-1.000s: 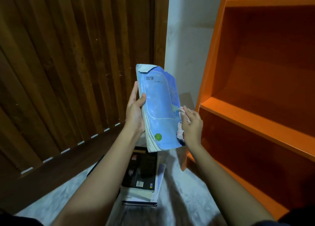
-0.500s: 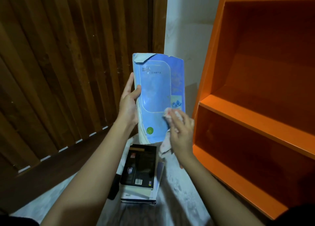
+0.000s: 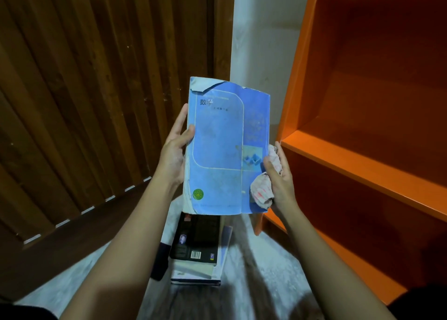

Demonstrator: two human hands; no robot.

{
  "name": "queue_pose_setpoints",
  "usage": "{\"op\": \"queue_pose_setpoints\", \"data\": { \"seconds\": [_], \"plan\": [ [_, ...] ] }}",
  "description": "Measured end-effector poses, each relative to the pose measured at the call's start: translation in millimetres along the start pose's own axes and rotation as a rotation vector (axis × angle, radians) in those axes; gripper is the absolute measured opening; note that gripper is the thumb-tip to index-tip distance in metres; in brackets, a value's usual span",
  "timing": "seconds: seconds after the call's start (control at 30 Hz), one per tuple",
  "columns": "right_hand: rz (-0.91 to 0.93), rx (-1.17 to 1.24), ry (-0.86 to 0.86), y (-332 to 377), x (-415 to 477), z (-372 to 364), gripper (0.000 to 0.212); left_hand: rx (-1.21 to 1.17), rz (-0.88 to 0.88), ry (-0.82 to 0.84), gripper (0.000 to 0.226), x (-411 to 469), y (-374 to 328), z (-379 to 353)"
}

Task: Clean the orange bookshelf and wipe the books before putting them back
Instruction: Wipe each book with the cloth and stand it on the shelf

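A worn blue book (image 3: pixel 222 148) is held upright in front of me, its cover facing me and its top left corner torn. My left hand (image 3: pixel 175 148) grips its left edge, thumb on the cover. My right hand (image 3: pixel 278 174) holds a bunched pale cloth with red marks (image 3: pixel 262 190) against the book's lower right edge. The orange bookshelf (image 3: pixel 362 165) stands to the right, and the shelves in view hold nothing.
A small stack of books (image 3: pixel 198 247), a black one on top, lies on the pale floor (image 3: pixel 261 266) below the blue book. A dark wooden slatted door (image 3: pixel 96 102) fills the left. A white wall (image 3: pixel 261 41) shows between door and shelf.
The book has turned to face me squarely. My right hand with the cloth has slid from the lower middle of the cover to its lower right edge.
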State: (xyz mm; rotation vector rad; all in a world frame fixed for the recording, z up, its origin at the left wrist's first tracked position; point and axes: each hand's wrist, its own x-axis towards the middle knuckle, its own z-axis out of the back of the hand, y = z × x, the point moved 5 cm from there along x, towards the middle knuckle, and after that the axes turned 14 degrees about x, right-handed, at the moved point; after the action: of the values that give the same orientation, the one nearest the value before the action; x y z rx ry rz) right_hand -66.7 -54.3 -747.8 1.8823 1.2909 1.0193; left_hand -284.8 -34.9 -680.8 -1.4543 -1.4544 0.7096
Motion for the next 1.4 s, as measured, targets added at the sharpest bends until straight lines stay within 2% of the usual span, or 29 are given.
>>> {"op": "queue_pose_setpoints", "data": {
  "seconds": [0.17, 0.27, 0.37, 0.43, 0.5, 0.53, 0.6, 0.67, 0.77, 0.87, 0.93, 1.1, 1.2, 1.27, 1.33, 1.4],
  "plan": [
    [0.012, 0.052, 0.037, 5, -1, -1, 0.076, 0.076, 0.022, -0.075, 0.052, 0, 12, 18],
    [0.001, 0.044, 0.032, 7, 1, -3, 0.066, 0.197, 0.006, -0.127, 0.052, 1, 21, 27],
    [0.023, 0.026, 0.023, 14, 0, -7, 0.056, 0.445, 0.027, -0.196, 0.053, 5, 28, 29],
    [0.044, -0.007, 0.022, 18, -2, -11, 0.054, 0.720, 0.052, -0.300, 0.052, 11, 27, 30],
    [0.093, -0.107, 0.030, 22, -3, -15, 0.053, 0.977, -0.007, -0.417, 0.048, 11, 19, 25],
    [0.123, -0.187, 0.042, 22, -3, -18, 0.053, 1.031, -0.078, -0.438, 0.046, 11, 14, 17],
    [0.165, -0.360, 0.058, 19, -5, -21, 0.052, 1.042, -0.184, -0.366, 0.040, 9, 10, -7],
    [0.209, -0.469, 0.072, 15, -11, -25, 0.052, 1.066, -0.189, -0.247, 0.040, 9, 16, -31],
    [0.322, -0.577, 0.109, 9, -19, -27, 0.051, 1.161, -0.183, -0.253, 0.050, 11, 25, -45],
    [0.414, -0.665, 0.156, 3, -27, -27, 0.054, 1.205, -0.177, -0.330, 0.068, 10, 25, -43],
    [0.455, -0.698, 0.183, -1, -33, -29, 0.055, 1.251, -0.190, -0.369, 0.072, 6, 22, -42],
    [0.486, -0.806, 0.204, -16, -43, -43, 0.063, 1.215, -0.215, -0.442, 0.052, 5, 17, -33],
    [0.524, -0.913, 0.220, -21, -44, -59, 0.051, 1.061, -0.194, -0.471, 0.036, 5, 16, -20],
    [0.469, -0.896, 0.265, -25, -42, -64, 0.050, 0.951, -0.183, -0.518, 0.033, 7, 14, -10],
    [0.390, -0.780, 0.300, -28, -39, -61, 0.052, 0.864, -0.191, -0.577, 0.036, 9, 10, -3],
    [0.308, -0.686, 0.277, -27, -35, -52, 0.047, 0.776, -0.213, -0.603, 0.038, 10, 4, 1]
  ]
}}
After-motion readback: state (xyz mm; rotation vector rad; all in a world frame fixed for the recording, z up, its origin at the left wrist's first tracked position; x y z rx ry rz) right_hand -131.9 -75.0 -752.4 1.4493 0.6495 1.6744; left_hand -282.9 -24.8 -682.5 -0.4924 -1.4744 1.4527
